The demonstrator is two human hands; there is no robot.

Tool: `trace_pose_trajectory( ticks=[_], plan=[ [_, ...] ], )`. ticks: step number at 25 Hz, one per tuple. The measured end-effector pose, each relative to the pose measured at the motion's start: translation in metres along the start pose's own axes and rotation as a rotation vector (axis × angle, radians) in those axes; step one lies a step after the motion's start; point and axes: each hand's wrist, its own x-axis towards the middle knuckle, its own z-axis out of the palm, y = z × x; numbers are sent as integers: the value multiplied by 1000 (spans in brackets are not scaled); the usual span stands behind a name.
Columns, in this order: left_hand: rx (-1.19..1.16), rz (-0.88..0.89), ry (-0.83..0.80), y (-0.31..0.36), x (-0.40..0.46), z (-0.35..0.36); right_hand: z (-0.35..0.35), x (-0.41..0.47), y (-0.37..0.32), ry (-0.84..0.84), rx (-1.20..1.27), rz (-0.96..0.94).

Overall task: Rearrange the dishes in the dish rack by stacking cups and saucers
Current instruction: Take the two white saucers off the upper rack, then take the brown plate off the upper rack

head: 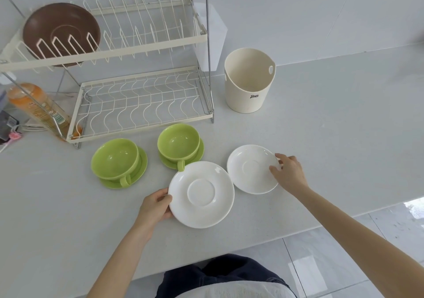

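Note:
Two white saucers lie side by side on the pale counter. My left hand (156,205) grips the left rim of the nearer white saucer (202,194). My right hand (288,171) pinches the right rim of the farther white saucer (250,169). Behind them stand two green cups, each on its own green saucer: the left green cup (115,158) on the left green saucer (142,164), the right green cup (179,142) on the right green saucer (199,151). The two-tier dish rack (142,104) stands at the back left, with a brown bowl (60,30) in its upper tier.
A cream bucket-like container (249,81) stands right of the rack. An orange bottle (39,107) and small items sit at the far left. The counter's front edge (298,231) runs diagonally at the lower right, with tiled floor beyond.

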Motion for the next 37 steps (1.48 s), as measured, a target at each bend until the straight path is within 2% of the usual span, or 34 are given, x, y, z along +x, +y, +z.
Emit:
trace_pose_trajectory(
  ticks=[8, 15, 17, 26, 33, 37],
  plan=[
    [259, 57, -35, 17, 1, -10, 10, -12, -40, -55, -247, -247],
    [736, 356, 163, 57, -5, -44, 21, -19, -107, -69, -352, -495],
    [807, 421, 238, 72, -8, -53, 21, -23, -130, -56, -351, -557],
    [861, 732, 502, 167, -14, -121, -5, -32, -250, 46, -331, -858],
    [888, 829, 626, 230, -8, -170, -35, -20, -327, 170, -387, -975],
    [911, 818, 680, 261, 7, -199, -40, -7, -368, 196, -385, -1002]
  ],
)
